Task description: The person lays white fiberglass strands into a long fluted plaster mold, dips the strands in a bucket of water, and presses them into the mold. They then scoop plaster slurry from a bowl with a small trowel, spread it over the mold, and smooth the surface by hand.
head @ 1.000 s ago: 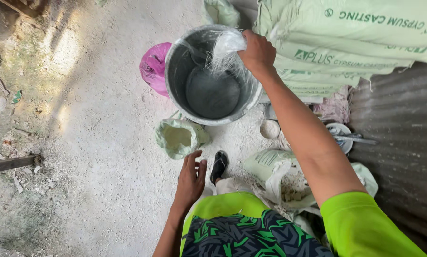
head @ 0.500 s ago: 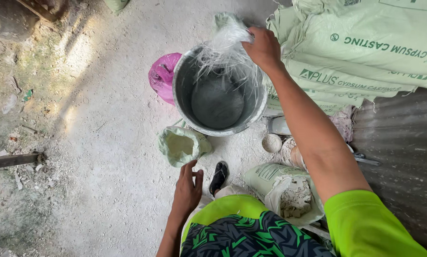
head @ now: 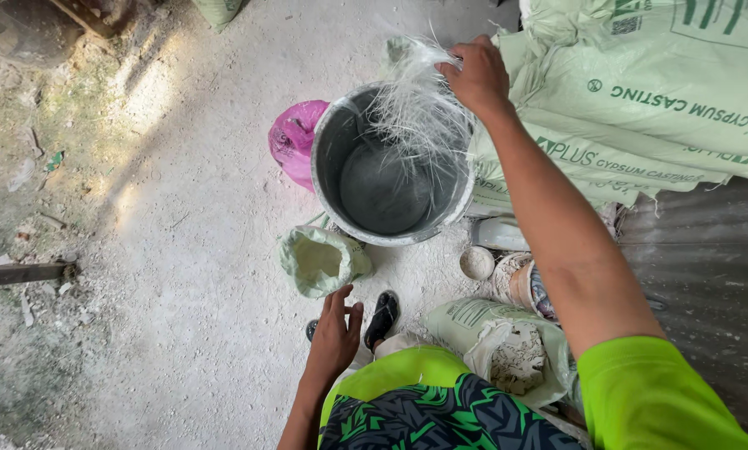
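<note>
My right hand (head: 476, 77) grips a bundle of white fibre strands (head: 414, 108) over the far rim of a grey bucket (head: 328, 146). The strands hang down into the bucket, which holds grey liquid (head: 382, 196). My left hand (head: 334, 337) rests open near my knee, fingers apart, holding nothing. It hovers just below a small open pale green bag of powder (head: 320, 260). A black sandal (head: 381, 317) shows beside that hand.
Stacked pale green sacks (head: 640, 100) fill the upper right. A pink plastic bag (head: 295, 137) lies left of the bucket. An open sack with white lumps (head: 507, 350), a small round cup (head: 476, 262) and corrugated metal sheet (head: 707, 275) sit at right. A dusty floor (head: 157, 250) spreads left.
My right hand has lifted the fibre bundle up from the bucket toward its far rim, and the strands spread out. The view has shifted closer. My left hand stays put.
</note>
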`<action>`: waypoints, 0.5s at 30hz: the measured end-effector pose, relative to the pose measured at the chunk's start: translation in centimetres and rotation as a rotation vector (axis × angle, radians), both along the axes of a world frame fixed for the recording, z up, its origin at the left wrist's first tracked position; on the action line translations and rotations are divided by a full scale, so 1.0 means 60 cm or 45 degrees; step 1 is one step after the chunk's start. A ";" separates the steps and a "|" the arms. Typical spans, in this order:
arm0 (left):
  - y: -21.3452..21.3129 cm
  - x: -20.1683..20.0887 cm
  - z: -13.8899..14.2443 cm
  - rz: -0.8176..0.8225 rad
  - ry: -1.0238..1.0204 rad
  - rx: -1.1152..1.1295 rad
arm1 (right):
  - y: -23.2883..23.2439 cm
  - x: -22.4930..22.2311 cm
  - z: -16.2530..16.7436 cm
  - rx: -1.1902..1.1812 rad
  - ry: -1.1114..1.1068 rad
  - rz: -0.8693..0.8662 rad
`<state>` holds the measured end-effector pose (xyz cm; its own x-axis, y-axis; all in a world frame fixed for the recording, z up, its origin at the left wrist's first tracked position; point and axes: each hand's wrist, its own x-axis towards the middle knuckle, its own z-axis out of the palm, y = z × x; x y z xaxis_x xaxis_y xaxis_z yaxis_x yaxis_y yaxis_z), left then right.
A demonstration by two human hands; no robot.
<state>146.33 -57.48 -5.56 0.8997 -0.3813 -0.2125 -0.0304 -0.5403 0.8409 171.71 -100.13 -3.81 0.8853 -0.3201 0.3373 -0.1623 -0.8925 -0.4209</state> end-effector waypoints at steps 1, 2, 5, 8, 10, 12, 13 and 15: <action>0.001 0.000 0.001 0.013 0.064 0.022 | -0.003 0.003 0.001 -0.112 0.003 0.051; 0.003 -0.001 0.001 0.025 0.125 0.038 | -0.004 0.005 0.002 -0.046 0.027 0.031; 0.006 -0.004 0.000 -0.003 0.016 0.000 | -0.003 0.009 0.010 0.073 0.061 0.012; 0.009 -0.007 0.000 0.012 0.067 0.044 | 0.006 0.010 0.021 0.070 0.115 -0.008; 0.010 -0.010 -0.001 0.024 0.069 0.039 | 0.012 0.009 0.026 0.090 0.241 -0.057; 0.012 -0.012 -0.002 0.019 0.078 0.047 | 0.015 0.007 0.030 0.068 0.223 -0.079; 0.011 -0.012 -0.002 0.019 0.076 0.045 | 0.015 0.007 0.030 0.051 0.210 -0.089; 0.012 -0.013 -0.003 0.035 0.070 0.035 | 0.013 0.005 0.031 -0.005 0.297 -0.052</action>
<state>145.55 -56.77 -5.74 0.8964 -0.3500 -0.2719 0.0306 -0.5632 0.8257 172.01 -99.36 -1.98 0.9259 -0.3560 0.1262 -0.2905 -0.8848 -0.3644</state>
